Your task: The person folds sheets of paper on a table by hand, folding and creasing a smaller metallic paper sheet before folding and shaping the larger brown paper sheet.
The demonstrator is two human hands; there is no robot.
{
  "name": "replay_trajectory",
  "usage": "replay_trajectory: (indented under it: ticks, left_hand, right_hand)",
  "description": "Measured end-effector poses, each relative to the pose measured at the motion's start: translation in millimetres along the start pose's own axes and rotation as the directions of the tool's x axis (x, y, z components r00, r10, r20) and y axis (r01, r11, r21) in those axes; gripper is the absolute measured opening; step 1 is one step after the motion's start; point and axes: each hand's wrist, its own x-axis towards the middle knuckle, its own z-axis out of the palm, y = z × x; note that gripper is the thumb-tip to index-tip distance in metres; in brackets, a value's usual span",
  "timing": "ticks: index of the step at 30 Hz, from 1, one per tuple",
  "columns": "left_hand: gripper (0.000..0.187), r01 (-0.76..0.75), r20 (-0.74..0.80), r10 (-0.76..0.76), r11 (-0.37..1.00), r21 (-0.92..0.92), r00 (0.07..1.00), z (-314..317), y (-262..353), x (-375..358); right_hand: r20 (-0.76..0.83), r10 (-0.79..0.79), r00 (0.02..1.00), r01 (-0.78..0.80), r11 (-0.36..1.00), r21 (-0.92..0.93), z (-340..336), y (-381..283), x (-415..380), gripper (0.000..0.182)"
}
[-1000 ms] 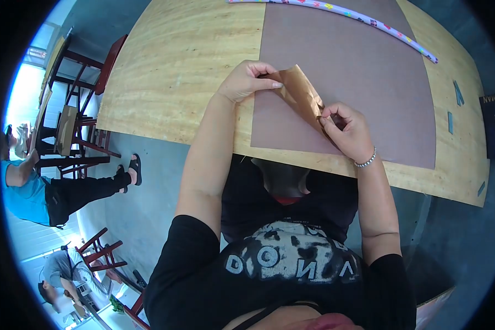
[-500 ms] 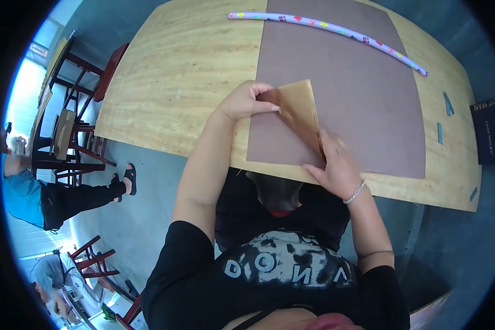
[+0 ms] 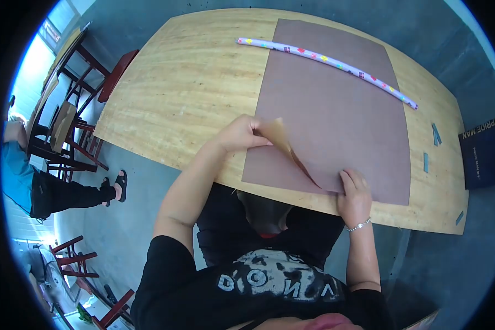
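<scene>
My left hand (image 3: 241,133) pinches a piece of brown paper (image 3: 275,132) at its upper left end, thumb below and fingers above. The paper is bent and tilted up, with its lower edge curving down to the right; part of it is smeared by motion. Beneath it lies a large purplish-brown sheet (image 3: 335,121) on the wooden table. My right hand (image 3: 355,199), with a bracelet on the wrist, rests near the front edge of that sheet. Its fingers lie on the surface, a little right of the paper's lower end.
A long lilac patterned roll (image 3: 324,59) lies across the far part of the table (image 3: 187,82). Small blue-grey pieces (image 3: 425,162) lie at the right. A dark blue box (image 3: 483,157) stands beyond the right edge. At the left are a person (image 3: 22,176) and wooden chairs (image 3: 71,258).
The brown paper has swung lower and is now more edge-on. My right hand has moved right, off the paper and onto the sheet. The whole view has shifted slightly.
</scene>
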Motion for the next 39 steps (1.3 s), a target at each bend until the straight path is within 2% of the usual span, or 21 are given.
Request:
replay_trajectory:
  ticks: [1,2,3,5,9,11,12,15,18,19,21,22,23,25,26,28,30,34,35,37,39]
  left_hand:
    - [0.02,0.003,-0.053,-0.003,1.0,-0.013,0.999,3.2,0.9,-3.6]
    - [0.018,0.019,-0.062,-0.014,0.996,0.087,0.998,3.4,0.8,-7.2]
    - [0.018,0.013,-0.07,-0.007,0.996,0.083,0.997,5.3,-0.5,-9.6]
    - [0.019,-0.262,-0.12,0.287,0.947,0.188,0.95,10.4,-4.6,-13.2]
    - [0.02,-0.284,-0.15,0.328,0.924,0.256,0.933,19.7,-0.5,-27.0]
    - [0.022,-0.358,-0.072,0.414,0.85,0.386,0.907,23.0,2.2,-34.6]
    - [0.022,-0.357,-0.078,0.415,0.851,0.384,0.906,24.7,0.8,-38.6]
    - [0.024,-0.359,-0.076,0.432,0.823,0.44,0.899,28.5,-2.2,-54.3]
    - [0.027,-0.293,-0.124,0.379,0.851,0.436,0.917,36.4,-2.8,-75.2]
    - [0.027,-0.293,-0.126,0.379,0.852,0.434,0.917,37.7,-8.4,-78.7]
    - [0.028,-0.278,-0.147,0.359,0.876,0.395,0.922,39.6,-20.5,-82.6]
    - [0.028,-0.277,-0.15,0.357,0.878,0.39,0.922,40.1,-22.8,-84.0]
    - [0.029,-0.331,-0.141,0.412,0.857,0.395,0.9,40.0,-24.5,-84.4]
    - [0.029,-0.389,-0.138,0.473,0.831,0.398,0.87,41.2,-21.9,-83.5]
    - [0.028,-0.377,-0.144,0.468,0.829,0.413,0.872,41.8,-18.6,-83.3]
    - [0.028,-0.338,-0.145,0.433,0.839,0.427,0.89,39.5,-8.9,-85.4]
    - [0.029,-0.328,-0.153,0.422,0.847,0.418,0.893,38.4,-6.0,-86.5]
    - [0.028,-0.322,-0.134,0.405,0.854,0.409,0.905,34.8,-12.6,-85.5]
    - [0.028,-0.311,-0.125,0.393,0.854,0.418,0.911,33.6,-11.4,-85.7]
    - [0.028,-0.296,-0.124,0.371,0.867,0.4,0.92,32.8,-12.7,-86.2]
    - [0.03,-0.297,-0.109,0.36,0.878,0.375,0.926,30.5,-10.7,-85.0]
  right_hand:
    - [0.005,0.038,0.999,-0.038,0.998,-0.04,-2.2,8.6,-6.3,0.044]
    - [-0.017,0.046,0.999,-0.048,0.995,-0.084,-4.5,18.3,-11.9,0.043]
    - [-0.038,0.053,0.998,-0.058,0.99,-0.128,-8.2,27.9,-16.8,0.043]
    - [-0.04,0.047,0.998,-0.053,0.985,-0.164,-16.1,47.1,-26.7,0.039]
    - [-0.104,0.013,0.995,-0.035,0.975,-0.22,-22.8,62.8,-40.6,0.028]
    - [-0.104,-0.031,0.994,0.006,0.971,-0.237,-24.5,64.1,-47.5,0.027]
    - [-0.101,-0.037,0.994,0.012,0.971,-0.24,-27.5,62.0,-50.0,0.027]
    - [-0.042,-0.02,0.999,0.012,0.987,-0.161,-42.0,47.5,-51.3,0.026]
    - [0.156,0.059,0.986,-0.048,0.996,-0.075,-58.9,38.5,-56.8,0.029]
    - [0.159,0.058,0.986,-0.046,0.996,-0.077,-68.1,28.8,-49.3,0.029]
    - [0.376,0.088,0.923,-0.124,0.99,0.073,-89.6,5.6,-30.7,0.037]
    - [0.502,0.036,0.864,-0.105,0.988,0.109,-94.9,11.0,-25.2,0.051]
    - [0.505,0.037,0.862,-0.104,0.989,0.105,-94.2,11.4,-17.4,0.051]
    - [0.59,-0.028,0.807,-0.171,0.945,0.28,-90.7,14.0,8.3,0.057]
    - [0.586,-0.033,0.809,-0.161,0.948,0.275,-83.1,17.6,23.9,0.057]
    - [0.455,0.023,0.89,-0.103,0.983,0.152,-51.8,29.8,60.3,0.063]
    - [0.34,-0.007,0.94,0.015,1.0,-0.022,-14.7,42.3,109.1,0.068]
    - [0.224,-0.034,0.974,0.082,0.974,-0.209,66.0,62.3,211.8,0.063]
    - [0.225,-0.045,0.973,0.093,0.974,-0.206,87.0,74.9,235.3,0.063]
    - [0.35,0.079,0.933,0.018,0.964,-0.267,122.2,104.7,278.6,0.051]
    - [0.352,0.018,0.936,0.059,0.977,-0.206,142.2,123.7,316.8,0.048]
